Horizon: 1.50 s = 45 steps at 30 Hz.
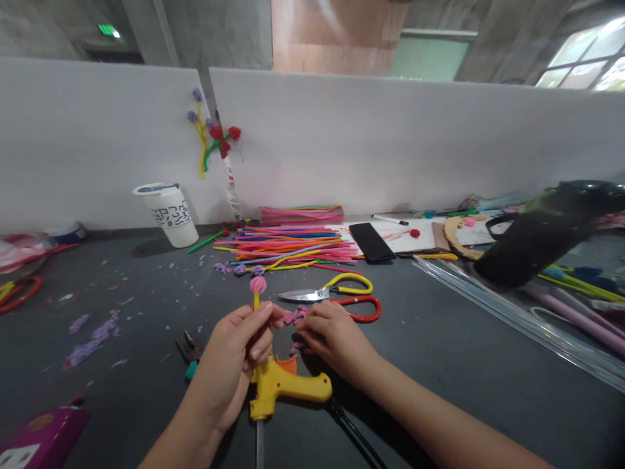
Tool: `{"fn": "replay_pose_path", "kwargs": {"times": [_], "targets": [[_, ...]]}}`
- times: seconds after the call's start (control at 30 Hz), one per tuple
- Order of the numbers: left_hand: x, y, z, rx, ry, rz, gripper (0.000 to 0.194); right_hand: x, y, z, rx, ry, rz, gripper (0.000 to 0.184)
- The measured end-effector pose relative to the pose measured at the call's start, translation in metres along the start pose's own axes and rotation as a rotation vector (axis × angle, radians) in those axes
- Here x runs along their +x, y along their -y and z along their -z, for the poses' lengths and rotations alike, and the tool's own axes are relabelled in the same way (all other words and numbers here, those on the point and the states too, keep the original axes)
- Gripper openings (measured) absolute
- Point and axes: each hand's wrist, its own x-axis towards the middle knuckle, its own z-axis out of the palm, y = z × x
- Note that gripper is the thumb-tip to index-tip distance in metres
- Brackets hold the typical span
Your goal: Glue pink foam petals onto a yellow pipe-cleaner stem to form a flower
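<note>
My left hand (239, 355) is closed round a yellow pipe-cleaner stem (256, 301) topped with a small pink bud (258, 284), held upright above the table. My right hand (329, 339) rests on the grey table, its fingers pinched over small pink pieces (294, 316); what it grips is too small to name. A yellow glue gun (286, 386) lies on the table just under both hands. Scissors (336, 296) with yellow and red handles lie just beyond my right hand.
A heap of coloured pipe cleaners (293, 244) lies further back, with a black phone (371, 241) and papers to its right. A white cup (168, 213) stands at back left. A black bag (541, 231) and clear tubes (517, 316) lie right. Pliers (188, 348) and purple scraps (92, 335) lie left.
</note>
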Motion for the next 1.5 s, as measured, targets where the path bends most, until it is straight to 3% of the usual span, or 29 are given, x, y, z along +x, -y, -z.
{"fn": "replay_pose_path", "kwargs": {"times": [0.23,0.47,0.73,0.9,1.03,1.27,1.5], "targets": [[-0.001,0.000,-0.002,-0.020,0.023,-0.004,0.026,0.003,-0.008,0.018,-0.252,-0.034,-0.015,0.013],[-0.003,-0.001,-0.003,-0.031,0.030,0.001,0.024,-0.002,-0.001,0.003,-0.284,-0.006,-0.022,0.015],[0.001,0.005,0.000,0.055,0.022,-0.001,0.023,0.000,0.000,0.010,0.061,-0.034,-0.187,0.017],[0.001,0.008,-0.003,0.144,0.037,0.021,0.025,-0.003,0.019,0.027,0.493,0.040,-0.255,0.013],[-0.002,0.011,-0.008,0.345,0.061,-0.009,0.020,-0.006,0.035,0.036,0.701,0.094,-0.280,0.016],[-0.001,0.010,-0.011,0.376,0.053,0.006,0.024,-0.009,0.037,0.042,0.836,0.059,-0.339,0.016],[-0.003,0.011,-0.010,0.296,0.061,0.019,0.028,-0.010,0.040,0.040,0.700,-0.044,-0.290,0.012]]}}
